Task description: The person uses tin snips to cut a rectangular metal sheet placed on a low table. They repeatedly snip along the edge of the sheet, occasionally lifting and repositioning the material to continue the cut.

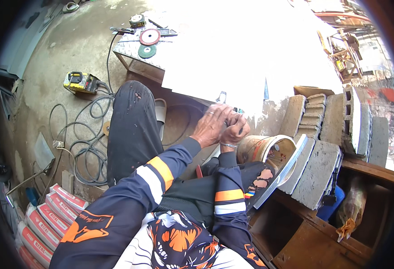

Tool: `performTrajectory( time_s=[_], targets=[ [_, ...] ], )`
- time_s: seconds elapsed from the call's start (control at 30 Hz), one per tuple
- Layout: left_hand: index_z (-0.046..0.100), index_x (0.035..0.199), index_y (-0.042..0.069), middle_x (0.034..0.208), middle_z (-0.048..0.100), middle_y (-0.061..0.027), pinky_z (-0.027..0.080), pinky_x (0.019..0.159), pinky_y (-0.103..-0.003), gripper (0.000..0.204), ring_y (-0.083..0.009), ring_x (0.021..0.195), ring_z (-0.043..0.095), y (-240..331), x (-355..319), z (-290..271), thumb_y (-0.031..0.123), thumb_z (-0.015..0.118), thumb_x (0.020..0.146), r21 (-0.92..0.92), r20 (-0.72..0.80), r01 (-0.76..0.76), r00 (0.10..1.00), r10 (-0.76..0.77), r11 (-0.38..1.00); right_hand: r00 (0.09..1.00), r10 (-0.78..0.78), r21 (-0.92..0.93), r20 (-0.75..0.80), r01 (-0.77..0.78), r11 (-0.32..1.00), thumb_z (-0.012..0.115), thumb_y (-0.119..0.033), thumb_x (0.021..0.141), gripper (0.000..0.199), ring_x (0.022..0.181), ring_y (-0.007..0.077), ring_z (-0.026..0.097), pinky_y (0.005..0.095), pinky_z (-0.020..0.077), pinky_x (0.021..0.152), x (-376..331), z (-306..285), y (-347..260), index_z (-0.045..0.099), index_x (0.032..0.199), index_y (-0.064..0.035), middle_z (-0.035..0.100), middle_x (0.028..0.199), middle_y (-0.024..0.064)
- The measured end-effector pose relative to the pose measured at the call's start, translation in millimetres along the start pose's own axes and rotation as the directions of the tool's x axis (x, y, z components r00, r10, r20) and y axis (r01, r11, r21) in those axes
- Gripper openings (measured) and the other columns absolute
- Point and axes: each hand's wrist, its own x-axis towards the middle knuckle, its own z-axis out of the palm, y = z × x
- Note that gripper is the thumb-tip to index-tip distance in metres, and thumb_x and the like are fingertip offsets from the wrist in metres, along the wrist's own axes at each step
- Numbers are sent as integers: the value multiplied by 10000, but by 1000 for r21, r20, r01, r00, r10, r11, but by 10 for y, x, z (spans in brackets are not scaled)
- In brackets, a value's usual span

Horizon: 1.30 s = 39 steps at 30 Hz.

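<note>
My left hand (212, 123) and my right hand (235, 129) meet just beyond my knees, at the near edge of a glaring white surface (242, 54). The fingers of both are curled together around something small, and what they grip is mostly hidden. Past my left fingertips a small shiny metal piece (222, 96) shows. A bit of teal peeks out by my right fingers; whether it belongs to the held thing I cannot tell. A bracelet circles my right wrist.
A paint-stained bucket (269, 149) stands right of my hands, beside grey concrete blocks (316, 172). At far left are a small bench with a red-rimmed disc (150, 37), a green disc (147, 51) and tape measure (137, 20), a yellow-black machine (81, 82), coiled cables (91, 152) and stacked bags (49, 224).
</note>
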Motion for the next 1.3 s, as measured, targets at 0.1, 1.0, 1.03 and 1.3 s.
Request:
performTrajectory(
  time_s=[0.1,1.0,1.03,1.3],
  targets=[
    [506,1260,91,1174,590,-132,416,1078,-468,474,-338,1199,558,-69,146,287,150,690,827,-188,-196,-131,976,94,973,998,53,-40,25,-52,998,438,-268,1035,474,555,88,389,271,289,527,-59,13,-17,407,610,-60,427,582,-8],
    [603,844,88,811,688,-158,466,854,-485,150,-357,845,676,-161,1099,555,215,652,779,-298,-38,164,982,-184,940,954,295,-158,48,-284,946,470,-162,966,439,431,85,374,279,270,421,1113,467,-303,404,543,-64,435,495,-2],
    [604,829,86,808,691,-172,467,861,-492,157,-371,841,676,-136,1105,574,219,663,770,-313,-35,186,978,-207,931,952,302,-171,48,-290,941,471,-166,965,441,429,89,379,281,272,419,1135,480,-308,406,542,-65,436,492,1],
    [608,924,89,836,670,-121,453,835,-489,204,-340,859,654,-152,899,555,254,672,822,-276,-28,79,996,-90,958,967,243,-124,81,-232,965,468,-177,982,462,433,100,412,288,306,425,894,290,-249,408,539,-58,448,490,16]
  ],
)
